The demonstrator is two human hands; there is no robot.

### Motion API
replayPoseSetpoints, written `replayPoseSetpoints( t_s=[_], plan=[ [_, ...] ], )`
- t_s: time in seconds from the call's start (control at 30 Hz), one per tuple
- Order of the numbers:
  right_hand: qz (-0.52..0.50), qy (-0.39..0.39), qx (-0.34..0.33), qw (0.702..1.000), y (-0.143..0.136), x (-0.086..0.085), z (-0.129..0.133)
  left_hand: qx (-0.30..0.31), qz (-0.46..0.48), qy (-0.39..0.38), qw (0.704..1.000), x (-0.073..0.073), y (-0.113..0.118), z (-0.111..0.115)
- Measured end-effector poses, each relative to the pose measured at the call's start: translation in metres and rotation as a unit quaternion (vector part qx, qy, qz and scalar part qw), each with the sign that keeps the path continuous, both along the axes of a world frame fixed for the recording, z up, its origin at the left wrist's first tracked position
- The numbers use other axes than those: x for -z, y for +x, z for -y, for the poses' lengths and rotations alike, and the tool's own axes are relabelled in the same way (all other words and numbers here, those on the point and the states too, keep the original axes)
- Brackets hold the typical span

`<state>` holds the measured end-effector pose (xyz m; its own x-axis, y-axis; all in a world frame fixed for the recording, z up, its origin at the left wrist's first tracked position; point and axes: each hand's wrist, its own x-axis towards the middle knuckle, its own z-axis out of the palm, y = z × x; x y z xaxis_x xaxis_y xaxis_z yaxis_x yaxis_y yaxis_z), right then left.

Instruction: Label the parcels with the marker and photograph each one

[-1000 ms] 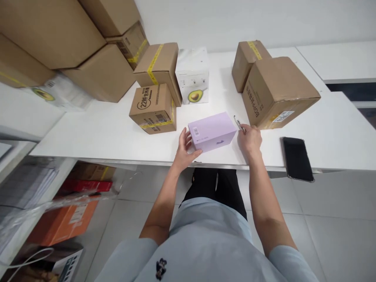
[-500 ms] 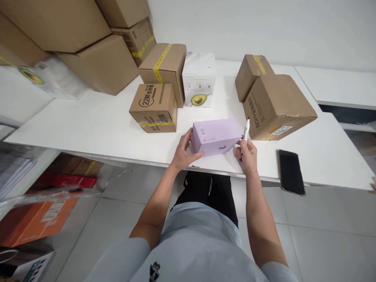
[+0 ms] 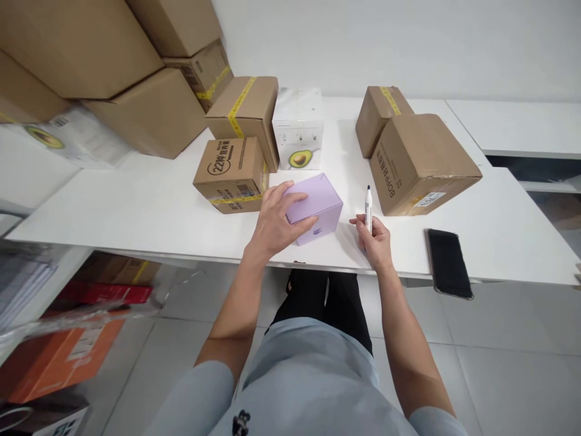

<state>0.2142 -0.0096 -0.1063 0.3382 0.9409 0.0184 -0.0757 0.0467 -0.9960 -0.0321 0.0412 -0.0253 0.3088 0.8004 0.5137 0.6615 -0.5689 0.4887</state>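
Observation:
A lilac cardboard box (image 3: pixel 318 209) stands on the white table near its front edge, one corner turned towards the back. My left hand (image 3: pixel 275 221) grips it from the left, fingers over the top and thumb along the front face. In my right hand (image 3: pixel 376 241) is a white marker (image 3: pixel 368 209), held upright with its dark tip pointing up. That hand is to the right of the lilac box, apart from it. What the curled lower fingers cover is hidden.
Behind my left hand stand a taped brown carton (image 3: pixel 232 175) and a white box with an avocado picture (image 3: pixel 297 145). A larger brown carton (image 3: pixel 424 163) is at the right. A black phone (image 3: pixel 449 263) overhangs the table's front edge. More cartons (image 3: pixel 149 112) are stacked at the left.
The lilac box has been turned and shifted left. My left hand has moved onto its top. My right hand, with the marker, has come away from the box.

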Motion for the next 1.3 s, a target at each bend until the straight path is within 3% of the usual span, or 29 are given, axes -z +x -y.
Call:
replayPoseSetpoints(
  t_s=[0.2,0.37,0.53,0.73,0.97,1.3],
  plan=[
    [-0.04,0.041,0.017,0.998,-0.013,-0.005,0.006,0.043,0.007,0.044,0.998,0.018,0.002,0.001],
    [-0.031,0.072,0.03,0.996,-0.035,-0.034,0.01,0.063,0.014,0.047,0.997,0.019,0.001,0.016],
    [0.022,0.04,0.059,0.997,-0.05,-0.058,0.013,0.088,0.022,0.047,0.995,0.015,0.006,0.031],
    [-0.015,0.027,0.016,0.999,-0.05,-0.053,0.009,0.048,0.069,-0.018,0.996,0.018,0.01,0.024],
    [-0.05,0.031,-0.007,0.998,-0.047,-0.05,-0.007,0.078,0.134,-0.083,0.984,0.029,0.0,0.007],
    [-0.049,0.04,0.013,0.998,-0.033,-0.049,0.012,0.016,0.024,0.104,0.994,0.014,0.014,0.022]
  ],
)
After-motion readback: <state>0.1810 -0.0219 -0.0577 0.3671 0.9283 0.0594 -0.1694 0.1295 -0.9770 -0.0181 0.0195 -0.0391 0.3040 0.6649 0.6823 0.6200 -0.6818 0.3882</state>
